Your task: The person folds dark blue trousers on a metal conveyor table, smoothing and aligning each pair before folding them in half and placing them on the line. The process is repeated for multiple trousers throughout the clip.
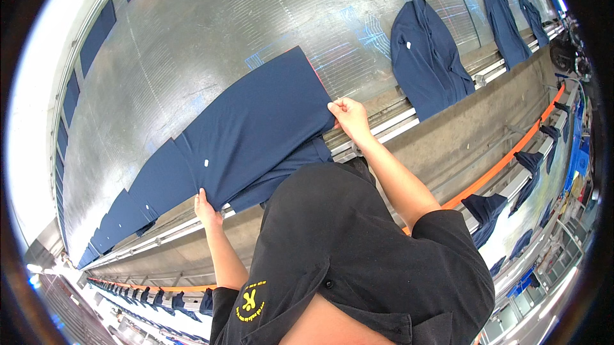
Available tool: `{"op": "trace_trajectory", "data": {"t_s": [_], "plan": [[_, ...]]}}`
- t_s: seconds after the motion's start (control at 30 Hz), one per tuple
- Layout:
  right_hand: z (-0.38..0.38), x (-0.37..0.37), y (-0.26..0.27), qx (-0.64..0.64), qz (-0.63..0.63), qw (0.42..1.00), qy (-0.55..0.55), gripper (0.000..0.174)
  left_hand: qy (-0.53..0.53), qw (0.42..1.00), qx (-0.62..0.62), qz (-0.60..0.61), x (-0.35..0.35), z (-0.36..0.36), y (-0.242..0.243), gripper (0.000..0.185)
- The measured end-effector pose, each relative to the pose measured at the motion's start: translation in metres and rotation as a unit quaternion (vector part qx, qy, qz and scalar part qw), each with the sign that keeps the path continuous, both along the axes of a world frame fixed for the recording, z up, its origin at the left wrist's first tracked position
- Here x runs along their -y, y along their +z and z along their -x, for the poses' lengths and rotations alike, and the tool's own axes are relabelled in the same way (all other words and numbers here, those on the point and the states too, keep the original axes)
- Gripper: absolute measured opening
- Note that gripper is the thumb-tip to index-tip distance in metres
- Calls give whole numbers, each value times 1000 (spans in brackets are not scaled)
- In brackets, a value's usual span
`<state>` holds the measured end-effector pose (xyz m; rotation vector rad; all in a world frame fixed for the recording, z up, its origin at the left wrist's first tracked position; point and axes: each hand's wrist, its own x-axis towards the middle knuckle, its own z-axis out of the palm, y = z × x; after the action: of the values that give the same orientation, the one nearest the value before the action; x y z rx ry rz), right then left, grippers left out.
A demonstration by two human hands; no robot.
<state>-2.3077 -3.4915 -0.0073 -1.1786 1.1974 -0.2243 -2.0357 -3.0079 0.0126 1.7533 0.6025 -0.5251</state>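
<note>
A navy fabric panel (259,114) lies over the near edge of a long metal-topped table, with a small white sticker on it. My right hand (349,117) pinches its near right corner between thumb and fingers. At the panel's lower left edge, my left hand (208,209) grips the cloth with the thumb on top. Beneath the panel, more navy cloth bunches against the front of my black shirt. A thin red line shows along the panel's right edge.
Overlapping navy panels (163,177) run off to the left. Rumpled navy pieces (427,57) hang over the table's edge rail (393,125) to the right. Blue and red lines mark the tabletop (230,23). Behind me, an orange strip (499,167) runs along another table with navy pieces.
</note>
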Motion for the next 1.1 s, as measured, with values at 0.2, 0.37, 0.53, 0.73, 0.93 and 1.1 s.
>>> {"op": "trace_trajectory", "data": {"t_s": [0.2,0.37,0.53,0.73,0.93,1.1], "plan": [[1,-1,-7,-21,-4,1000,4,26,-259,836,240,-421,48,3,12,52],[0,-1,-12,-28,-10,1000,9,26,-515,685,417,-302,192,16,24,66],[1,0,-5,-29,-23,999,7,25,-726,507,408,-222,322,51,3,91],[-1,-1,-2,-16,-42,999,-17,23,-737,465,464,-160,408,56,-24,93],[-1,-2,4,-20,-23,1000,-6,23,-730,460,483,-148,426,47,-30,90],[-1,-4,7,-34,-21,999,-30,23,-718,493,463,-161,419,73,-28,87]]}}
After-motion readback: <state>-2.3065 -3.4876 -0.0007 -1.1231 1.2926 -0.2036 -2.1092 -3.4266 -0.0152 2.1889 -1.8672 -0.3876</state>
